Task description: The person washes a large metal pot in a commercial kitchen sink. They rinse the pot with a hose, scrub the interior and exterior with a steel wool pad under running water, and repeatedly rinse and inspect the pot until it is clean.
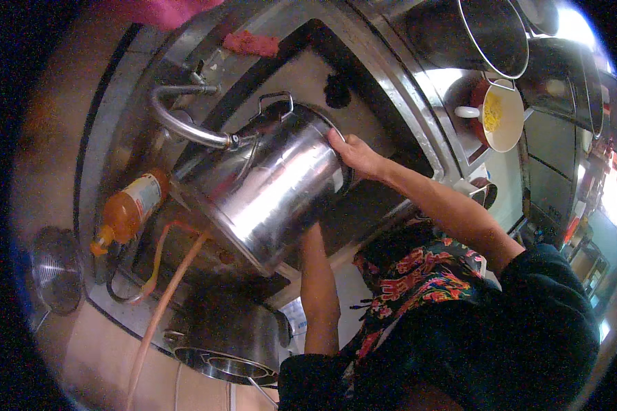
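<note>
A large shiny steel stockpot (283, 180) lies tilted across a steel sink, a loop handle on its upper side. My right hand (355, 154) grips the edge of its right-hand end, with the thumb on the outer wall. My left hand is hidden behind the pot's lower side; only the wrist and forearm show. A curved metal tap (195, 131) reaches over the pot, its tip close to the wall. Left of the pot lies a bottle of orange liquid (121, 216) with a label. An orange-pink hose (172, 293) runs down from the sink area.
A red cloth (250, 44) lies on the sink's far edge. Several large pots stand at upper right, beside a bowl with yellow shreds (501, 115). A steel mug (482, 192) is near my right forearm. Another big pot (226, 329) stands at the bottom, and a strainer (56, 269) at far left.
</note>
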